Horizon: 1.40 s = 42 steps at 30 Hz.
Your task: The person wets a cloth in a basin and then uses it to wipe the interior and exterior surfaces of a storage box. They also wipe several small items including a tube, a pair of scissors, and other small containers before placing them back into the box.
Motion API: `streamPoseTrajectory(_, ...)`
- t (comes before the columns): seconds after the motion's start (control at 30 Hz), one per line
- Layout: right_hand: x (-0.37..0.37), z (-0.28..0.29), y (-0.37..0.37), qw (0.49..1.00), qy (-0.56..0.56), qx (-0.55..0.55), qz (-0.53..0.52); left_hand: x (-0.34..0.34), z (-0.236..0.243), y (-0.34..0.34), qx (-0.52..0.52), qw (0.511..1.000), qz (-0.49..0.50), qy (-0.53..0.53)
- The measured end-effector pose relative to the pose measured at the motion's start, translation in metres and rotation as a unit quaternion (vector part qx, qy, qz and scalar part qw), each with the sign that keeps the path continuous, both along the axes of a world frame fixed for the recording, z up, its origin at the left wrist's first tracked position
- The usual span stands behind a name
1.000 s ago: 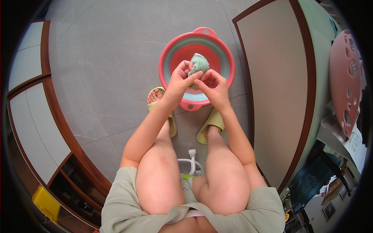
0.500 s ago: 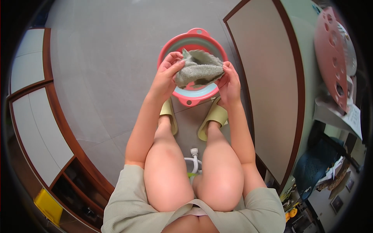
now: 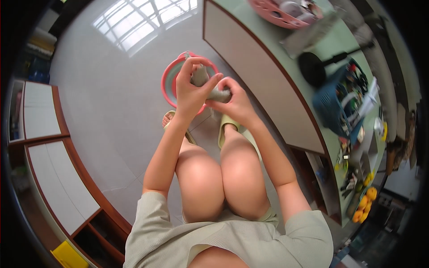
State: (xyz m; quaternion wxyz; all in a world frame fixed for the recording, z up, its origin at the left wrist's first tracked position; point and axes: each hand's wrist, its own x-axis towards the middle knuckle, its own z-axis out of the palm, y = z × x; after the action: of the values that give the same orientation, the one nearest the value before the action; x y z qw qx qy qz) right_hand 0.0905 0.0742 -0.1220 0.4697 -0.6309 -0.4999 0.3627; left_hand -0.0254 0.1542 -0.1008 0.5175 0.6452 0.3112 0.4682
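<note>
Both my hands are raised over a red-rimmed basin [image 3: 166, 87], with a grey-green fuzzy cloth [image 3: 199, 77] between them. My left hand [image 3: 191, 91] curls its fingers over the cloth's far part, and its thumb points toward the right hand. My right hand [image 3: 234, 102] is closed around the near right end, which is bunched up between thumb and fingers. Parts of the cloth are hidden behind my fingers. Beneath the hands, the basin's pale blue-green inner wall and red bottom show in part.
My feet, in yellow-green slippers [image 3: 227, 123], rest on the grey tiled floor [image 3: 111, 102] by the basin. A long cabinet [image 3: 263, 76] at the right bears a blue basket [image 3: 337, 100], a pink basket [image 3: 277, 15] and orange fruit [image 3: 364, 207]. White-doored cabinets [image 3: 62, 183] line the left.
The cloth, spread between both hands before, is now bunched and twisted. My hands are closer together and the left one has turned. My view has shifted and my knees have come together.
</note>
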Motion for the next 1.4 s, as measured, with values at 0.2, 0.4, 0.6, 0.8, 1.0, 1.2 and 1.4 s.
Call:
streamPoseTrajectory(0.2,-0.014,0.034,-0.074,0.985,0.111,0.116,0.071,0.011,0.056,-0.077,-0.08,0.989,-0.079,-0.101)
streamPoseTrajectory(0.4,-0.01,0.054,-0.157,0.959,0.257,0.116,0.029,0.022,0.089,-0.155,-0.155,0.974,-0.136,-0.095)
streamPoseTrajectory(0.6,0.0,0.11,-0.243,0.928,0.362,0.06,-0.064,0.016,0.113,-0.201,-0.19,0.935,-0.259,-0.149)
streamPoseTrajectory(0.8,0.002,0.105,-0.305,0.95,-0.124,0.127,-0.256,0.026,0.112,-0.24,-0.075,0.947,-0.243,-0.198)
streamPoseTrajectory(1.0,-0.001,0.128,-0.342,0.919,-0.072,0.243,-0.301,0.05,0.106,-0.279,-0.062,0.95,-0.233,-0.2)
streamPoseTrajectory(1.2,0.001,0.137,-0.358,0.887,0.239,0.278,-0.28,0.083,0.112,-0.348,-0.254,0.864,-0.415,-0.131)
streamPoseTrajectory(1.4,0.047,0.085,-0.372,0.83,0.32,0.378,-0.255,0.132,0.092,-0.4,-0.177,0.878,-0.407,-0.18)
